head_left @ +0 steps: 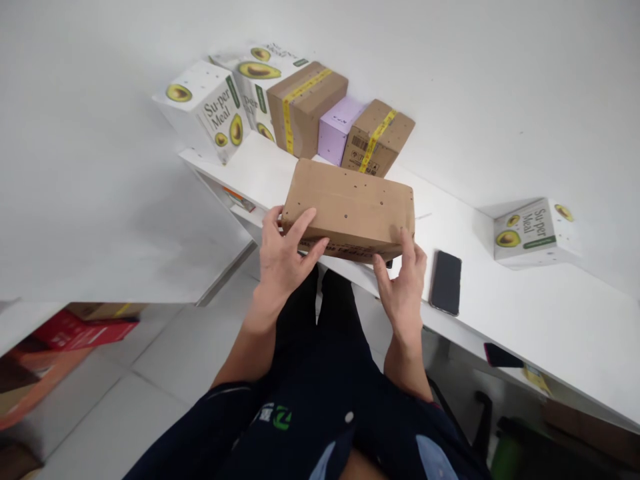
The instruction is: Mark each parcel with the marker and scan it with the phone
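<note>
A brown cardboard box (350, 200) is held at the front edge of the white table, small dark marks dotting its top and printed text on the side toward me. My left hand (287, 250) grips its left end, thumb on the near side and fingers over the top corner. At the right end, my right hand (403, 273) grips the near corner with thumb and fingers. The box's underside is hidden. Just behind it stand a brown box with yellow tape (387, 133) and a lilac box (334, 137).
Farther left on the table (540, 300) are a larger taped brown box (305, 100) and white avocado-print boxes (205, 107). A phone (446, 282) lies right of my right hand. Another avocado-print box (530, 232) stands at the right. Red packaging (85, 330) sits low left.
</note>
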Demonstrator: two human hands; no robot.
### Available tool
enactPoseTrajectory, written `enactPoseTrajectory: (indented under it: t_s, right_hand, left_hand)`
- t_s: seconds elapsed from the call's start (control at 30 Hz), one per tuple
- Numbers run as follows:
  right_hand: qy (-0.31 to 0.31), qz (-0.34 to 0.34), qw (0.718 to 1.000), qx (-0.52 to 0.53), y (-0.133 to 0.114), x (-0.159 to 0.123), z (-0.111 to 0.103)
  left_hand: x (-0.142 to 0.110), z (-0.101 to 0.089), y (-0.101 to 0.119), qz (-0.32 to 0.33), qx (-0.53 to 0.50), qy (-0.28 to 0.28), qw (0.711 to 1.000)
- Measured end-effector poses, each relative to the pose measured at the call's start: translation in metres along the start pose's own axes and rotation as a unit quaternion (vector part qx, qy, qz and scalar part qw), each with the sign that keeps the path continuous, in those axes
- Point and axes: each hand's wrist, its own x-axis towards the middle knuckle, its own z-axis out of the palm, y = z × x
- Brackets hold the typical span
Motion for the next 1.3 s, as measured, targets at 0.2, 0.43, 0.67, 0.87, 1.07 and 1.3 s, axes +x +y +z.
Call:
enactPoseTrajectory:
  t_s: [0.2,0.43,0.67,0.87,1.07,1.3]
  right_hand:
    - [-0.042,0.019,0.998,-0.048,-0.006,0.016,-0.005]
    - [-0.030,0.031,0.995,-0.094,-0.010,0.023,0.001]
    - [-0.056,0.044,0.993,-0.090,-0.013,0.026,-0.010]
    - [-0.061,0.092,0.983,0.148,0.034,0.032,-0.021]
    - [-0.145,0.233,0.957,-0.090,0.087,0.037,0.016]
    - [-0.183,0.174,0.964,-0.081,0.085,0.040,0.030]
  left_hand:
    - [0.009,-0.006,0.002,-0.027,0.024,-0.018,0.999]
    - [0.011,-0.009,0.004,-0.051,0.076,-0.050,0.995]
    - [0.014,-0.016,0.015,-0.072,0.119,-0.084,0.987]
    - [0.015,-0.018,0.018,-0.071,0.126,-0.093,0.985]
    - [0.016,-0.015,0.020,-0.070,0.131,-0.095,0.984]
    - [0.017,-0.013,0.025,-0.066,0.165,-0.102,0.979]
